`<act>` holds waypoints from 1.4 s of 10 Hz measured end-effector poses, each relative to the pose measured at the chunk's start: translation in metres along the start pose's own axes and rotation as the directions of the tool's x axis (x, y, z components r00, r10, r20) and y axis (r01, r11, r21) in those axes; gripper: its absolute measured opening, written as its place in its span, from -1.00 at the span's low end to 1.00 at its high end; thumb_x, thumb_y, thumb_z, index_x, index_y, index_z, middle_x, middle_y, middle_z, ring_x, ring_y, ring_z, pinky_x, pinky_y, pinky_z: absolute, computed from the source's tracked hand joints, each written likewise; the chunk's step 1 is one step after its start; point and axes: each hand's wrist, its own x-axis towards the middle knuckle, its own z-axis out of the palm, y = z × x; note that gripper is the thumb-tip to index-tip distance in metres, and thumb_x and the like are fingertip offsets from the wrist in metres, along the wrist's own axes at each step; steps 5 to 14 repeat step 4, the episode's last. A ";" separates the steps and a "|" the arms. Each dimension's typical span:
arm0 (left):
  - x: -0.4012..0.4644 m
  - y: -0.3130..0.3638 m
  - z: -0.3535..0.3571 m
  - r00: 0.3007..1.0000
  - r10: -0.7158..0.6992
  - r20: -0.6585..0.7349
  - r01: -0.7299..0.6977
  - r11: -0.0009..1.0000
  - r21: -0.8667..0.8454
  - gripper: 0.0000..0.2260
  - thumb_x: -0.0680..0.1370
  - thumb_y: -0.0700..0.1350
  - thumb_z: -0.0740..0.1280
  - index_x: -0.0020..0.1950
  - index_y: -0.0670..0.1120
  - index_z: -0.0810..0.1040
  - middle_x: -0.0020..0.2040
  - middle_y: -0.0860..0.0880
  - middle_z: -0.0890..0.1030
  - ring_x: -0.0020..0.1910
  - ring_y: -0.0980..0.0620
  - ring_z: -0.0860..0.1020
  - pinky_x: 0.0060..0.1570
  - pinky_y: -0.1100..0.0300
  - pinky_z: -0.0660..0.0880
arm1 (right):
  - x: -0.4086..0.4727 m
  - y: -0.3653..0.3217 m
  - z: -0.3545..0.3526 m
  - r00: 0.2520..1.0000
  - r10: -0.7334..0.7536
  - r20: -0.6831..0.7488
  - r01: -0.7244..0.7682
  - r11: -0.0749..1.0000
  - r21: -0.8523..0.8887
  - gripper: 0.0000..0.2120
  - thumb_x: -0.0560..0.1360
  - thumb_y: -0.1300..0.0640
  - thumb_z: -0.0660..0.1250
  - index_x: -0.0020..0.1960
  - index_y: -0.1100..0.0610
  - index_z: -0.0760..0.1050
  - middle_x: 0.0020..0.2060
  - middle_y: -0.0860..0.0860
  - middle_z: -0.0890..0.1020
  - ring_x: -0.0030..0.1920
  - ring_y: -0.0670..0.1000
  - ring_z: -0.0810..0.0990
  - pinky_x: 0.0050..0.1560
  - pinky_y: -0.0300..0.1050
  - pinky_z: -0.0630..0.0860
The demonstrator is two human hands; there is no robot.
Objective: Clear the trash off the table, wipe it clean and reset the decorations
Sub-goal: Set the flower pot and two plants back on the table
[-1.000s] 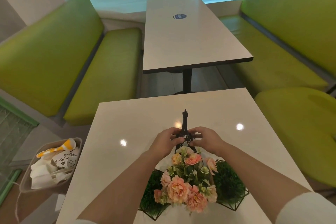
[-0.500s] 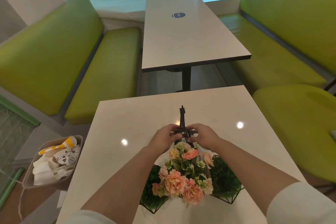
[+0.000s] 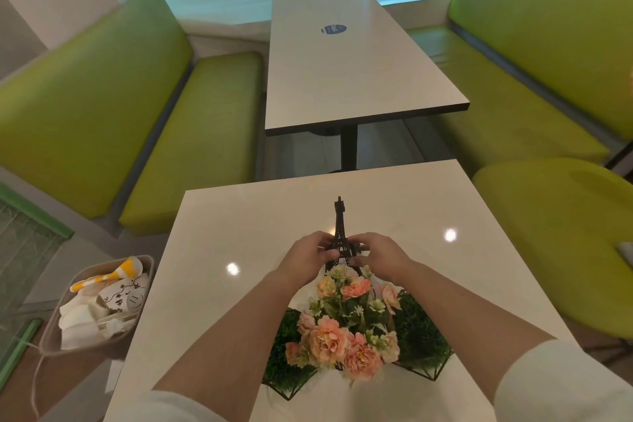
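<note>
Tower model (image 3: pixel 340 236) upright between left hand (image 3: pixel 306 255) and right hand (image 3: pixel 379 253)

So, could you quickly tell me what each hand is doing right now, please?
Left hand: fingers curled on the lower part of the small black tower model.
Right hand: pinching the same tower from the other side.

Flowers (image 3: pixel 346 322) between forearms, near tower (image 3: pixel 339 233)

Round blue sticker (image 3: pixel 333 29) on far table (image 3: pixel 359 79) (lettering unreadable).
</note>
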 end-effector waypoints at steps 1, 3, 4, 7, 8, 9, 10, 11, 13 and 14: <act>0.000 0.000 0.001 1.000 0.003 0.000 -0.003 1.000 -0.013 -0.69 0.57 -0.18 0.36 0.31 -0.14 0.49 0.22 -0.06 0.59 0.16 0.01 0.56 0.18 0.15 0.45 | 0.001 0.000 -0.001 1.000 0.003 0.010 -0.003 1.000 -0.010 -0.59 0.47 0.24 0.44 0.31 0.06 0.53 0.23 0.03 0.59 0.26 0.05 0.53 0.20 -0.10 0.39; -0.003 -0.001 -0.001 1.000 0.008 0.014 -0.007 1.000 -0.020 -0.66 0.58 -0.15 0.35 0.36 -0.10 0.46 0.27 -0.06 0.57 0.20 0.02 0.54 0.21 0.14 0.45 | 0.000 -0.001 -0.002 1.000 0.010 0.025 -0.009 0.999 -0.044 -0.54 0.52 0.24 0.39 0.39 0.06 0.46 0.31 0.04 0.55 0.32 0.05 0.48 0.18 -0.16 0.33; -0.010 0.000 -0.004 0.999 0.017 0.035 -0.017 1.000 0.001 -0.63 0.60 -0.09 0.32 0.41 -0.06 0.43 0.32 -0.06 0.54 0.26 0.00 0.52 0.27 0.07 0.43 | -0.007 -0.005 -0.006 0.999 0.039 -0.014 -0.040 0.997 -0.060 -0.55 0.58 0.17 0.32 0.45 0.01 0.38 0.40 0.03 0.46 0.39 0.05 0.41 0.31 -0.11 0.32; -0.010 0.000 -0.004 0.999 0.017 0.035 -0.017 1.000 0.001 -0.63 0.60 -0.09 0.32 0.41 -0.06 0.43 0.32 -0.06 0.54 0.26 0.00 0.52 0.27 0.07 0.43 | -0.007 -0.005 -0.006 0.999 0.039 -0.014 -0.040 0.997 -0.060 -0.55 0.58 0.17 0.32 0.45 0.01 0.38 0.40 0.03 0.46 0.39 0.05 0.41 0.31 -0.11 0.32; -0.010 0.000 -0.004 0.999 0.017 0.035 -0.017 1.000 0.001 -0.63 0.60 -0.09 0.32 0.41 -0.06 0.43 0.32 -0.06 0.54 0.26 0.00 0.52 0.27 0.07 0.43 | -0.007 -0.005 -0.006 0.999 0.039 -0.014 -0.040 0.997 -0.060 -0.55 0.58 0.17 0.32 0.45 0.01 0.38 0.40 0.03 0.46 0.39 0.05 0.41 0.31 -0.11 0.32; -0.010 0.000 -0.004 0.999 0.017 0.035 -0.017 1.000 0.001 -0.63 0.60 -0.09 0.32 0.41 -0.06 0.43 0.32 -0.06 0.54 0.26 0.00 0.52 0.27 0.07 0.43 | -0.007 -0.005 -0.006 0.999 0.039 -0.014 -0.040 0.997 -0.060 -0.55 0.58 0.17 0.32 0.45 0.01 0.38 0.40 0.03 0.46 0.39 0.05 0.41 0.31 -0.11 0.32; -0.010 0.000 -0.004 0.999 0.017 0.035 -0.017 1.000 0.001 -0.63 0.60 -0.09 0.32 0.41 -0.06 0.43 0.32 -0.06 0.54 0.26 0.00 0.52 0.27 0.07 0.43 | -0.007 -0.005 -0.006 0.999 0.039 -0.014 -0.040 0.997 -0.060 -0.55 0.58 0.17 0.32 0.45 0.01 0.38 0.40 0.03 0.46 0.39 0.05 0.41 0.31 -0.11 0.32; -0.010 0.000 -0.004 0.999 0.017 0.035 -0.017 1.000 0.001 -0.63 0.60 -0.09 0.32 0.41 -0.06 0.43 0.32 -0.06 0.54 0.26 0.00 0.52 0.27 0.07 0.43 | -0.007 -0.005 -0.006 0.999 0.039 -0.014 -0.040 0.997 -0.060 -0.55 0.58 0.17 0.32 0.45 0.01 0.38 0.40 0.03 0.46 0.39 0.05 0.41 0.31 -0.11 0.32; -0.010 0.000 -0.004 0.999 0.017 0.035 -0.017 1.000 0.001 -0.63 0.60 -0.09 0.32 0.41 -0.06 0.43 0.32 -0.06 0.54 0.26 0.00 0.52 0.27 0.07 0.43 | -0.007 -0.005 -0.006 0.999 0.039 -0.014 -0.040 0.997 -0.060 -0.55 0.58 0.17 0.32 0.45 0.01 0.38 0.40 0.03 0.46 0.39 0.05 0.41 0.31 -0.11 0.32; -0.010 0.000 -0.004 0.999 0.017 0.035 -0.017 1.000 0.001 -0.63 0.60 -0.09 0.32 0.41 -0.06 0.43 0.32 -0.06 0.54 0.26 0.00 0.52 0.27 0.07 0.43 | -0.007 -0.005 -0.006 0.999 0.039 -0.014 -0.040 0.997 -0.060 -0.55 0.58 0.17 0.32 0.45 0.01 0.38 0.40 0.03 0.46 0.39 0.05 0.41 0.31 -0.11 0.32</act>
